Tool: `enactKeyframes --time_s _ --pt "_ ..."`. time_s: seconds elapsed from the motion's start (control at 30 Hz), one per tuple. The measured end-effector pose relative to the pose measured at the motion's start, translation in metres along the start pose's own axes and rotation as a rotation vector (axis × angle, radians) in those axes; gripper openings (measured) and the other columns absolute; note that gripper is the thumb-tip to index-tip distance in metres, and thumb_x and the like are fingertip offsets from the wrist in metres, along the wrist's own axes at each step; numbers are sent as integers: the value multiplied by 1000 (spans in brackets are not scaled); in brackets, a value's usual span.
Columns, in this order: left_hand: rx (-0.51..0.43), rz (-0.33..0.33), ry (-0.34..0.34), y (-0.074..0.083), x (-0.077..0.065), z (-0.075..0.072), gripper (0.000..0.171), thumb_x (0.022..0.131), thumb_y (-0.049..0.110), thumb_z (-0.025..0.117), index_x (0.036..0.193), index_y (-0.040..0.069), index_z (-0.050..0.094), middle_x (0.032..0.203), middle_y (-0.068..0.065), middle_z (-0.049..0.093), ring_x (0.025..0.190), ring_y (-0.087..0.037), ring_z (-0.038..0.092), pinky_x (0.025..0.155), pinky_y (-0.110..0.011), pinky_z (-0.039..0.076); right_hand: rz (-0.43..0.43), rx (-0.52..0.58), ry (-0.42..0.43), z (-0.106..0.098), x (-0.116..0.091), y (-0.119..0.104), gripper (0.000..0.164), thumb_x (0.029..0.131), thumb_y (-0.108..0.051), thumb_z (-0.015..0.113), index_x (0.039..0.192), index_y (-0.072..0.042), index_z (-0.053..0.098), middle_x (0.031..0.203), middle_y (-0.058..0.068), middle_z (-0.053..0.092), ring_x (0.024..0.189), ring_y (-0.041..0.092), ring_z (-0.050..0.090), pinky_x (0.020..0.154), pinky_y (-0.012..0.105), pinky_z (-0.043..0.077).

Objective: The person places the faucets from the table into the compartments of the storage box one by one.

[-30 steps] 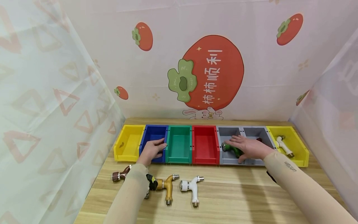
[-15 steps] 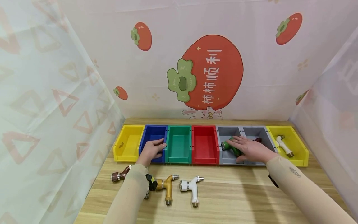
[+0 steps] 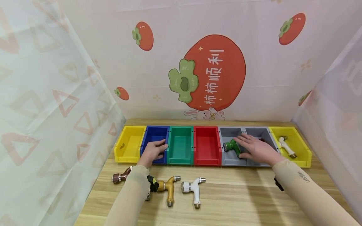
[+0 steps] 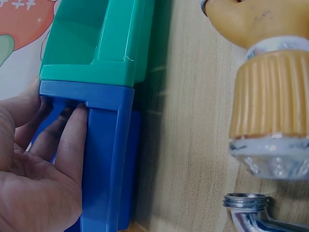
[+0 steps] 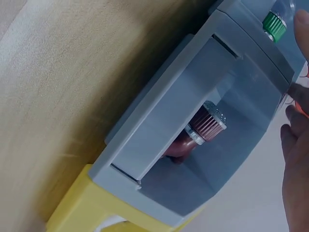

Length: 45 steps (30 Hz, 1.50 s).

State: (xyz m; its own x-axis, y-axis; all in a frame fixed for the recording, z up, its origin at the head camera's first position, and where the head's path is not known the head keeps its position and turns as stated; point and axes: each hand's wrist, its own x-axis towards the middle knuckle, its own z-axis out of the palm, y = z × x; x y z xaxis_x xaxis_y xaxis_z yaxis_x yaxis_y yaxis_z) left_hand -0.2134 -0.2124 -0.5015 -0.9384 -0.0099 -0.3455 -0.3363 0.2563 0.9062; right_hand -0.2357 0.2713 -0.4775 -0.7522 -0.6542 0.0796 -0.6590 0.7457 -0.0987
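The right hand has shifted rightward, baring more of the green tap — right of centre, in a grey bin — its fingers extended, grasping nothing; left of centre, the left hand pinches the blue bin.

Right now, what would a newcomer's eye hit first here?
Likely the big red fruit printed on the back wall. Below it runs a row of colored bins: the left hand pinches the rim of the blue bin, while the right hand, fingers outstretched, is over the gray bins beside a green faucet.
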Motion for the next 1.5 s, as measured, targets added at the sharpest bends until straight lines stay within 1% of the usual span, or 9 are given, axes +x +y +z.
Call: enactKeyframes --time_s 0.17,0.37,0.47,0.53,0.6,0.77,1.13,1.4,1.5 --pt "-1 1 -3 0 0 0 53 101 29 66 152 22 52 154 -11 50 135 -33 55 101 -48 54 69 31 29 -3 -2 2 76 92 -35 77 154 -6 45 151 25 50 140 47 45 106 63 45" --pt "4 3 -3 1 -1 0 53 102 28 65 153 21 51 154 -11 50 135 -33 55 101 -48 54 250 140 -16 -7 -2 1 74 99 -37 68 157 -3 38 152 28 47 123 48 59 95 63 52" --pt "14 4 0 0 -1 0 53 103 28 65 153 21 50 155 -12 50 135 -33 55 101 -48 54 339 219 -29 -8 1 0 75 101 -39 64 157 2 36 120 26 69 87 38 71 80 55 58" --pt "23 9 4 0 -1 0 54 103 28 65 154 20 50 155 -13 49 135 -34 55 101 -48 54 382 278 -21 -8 4 0 74 102 -39 62 156 5 36 88 21 70 65 29 64 66 47 56" --pt "26 13 9 0 -2 0 54 103 29 65 154 20 49 155 -13 49 134 -34 55 101 -48 54 412 317 10 -8 6 1 70 104 -36 61 153 8 39 79 18 68 62 26 61 64 45 55" --pt "15 18 9 -3 -5 0 55 102 30 66 153 19 50 154 -14 49 133 -33 57 101 -46 54 482 378 72 -7 7 4 55 105 -24 58 145 13 48 117 30 70 102 42 69 89 59 56" --pt "52 36 -14 2 -7 -2 57 103 29 64 156 16 46 155 -14 49 133 -34 56 100 -47 55 619 547 -43 -7 7 10 49 104 -26 60 134 13 60 132 34 60 122 51 57 98 61 51" --pt "379 213 95 28 -21 8 52 103 29 63 152 17 52 150 -13 54 120 -33 65 95 -49 57 730 757 -80 -9 6 16 46 104 -26 63 128 13 65 120 28 67 85 23 72 82 45 62" --pt "486 291 103 38 -31 18 51 103 30 64 152 20 53 143 -18 60 86 -34 69 77 -48 60 742 803 -85 -10 6 18 45 103 -26 63 126 14 65 117 26 68 79 17 70 78 42 63"
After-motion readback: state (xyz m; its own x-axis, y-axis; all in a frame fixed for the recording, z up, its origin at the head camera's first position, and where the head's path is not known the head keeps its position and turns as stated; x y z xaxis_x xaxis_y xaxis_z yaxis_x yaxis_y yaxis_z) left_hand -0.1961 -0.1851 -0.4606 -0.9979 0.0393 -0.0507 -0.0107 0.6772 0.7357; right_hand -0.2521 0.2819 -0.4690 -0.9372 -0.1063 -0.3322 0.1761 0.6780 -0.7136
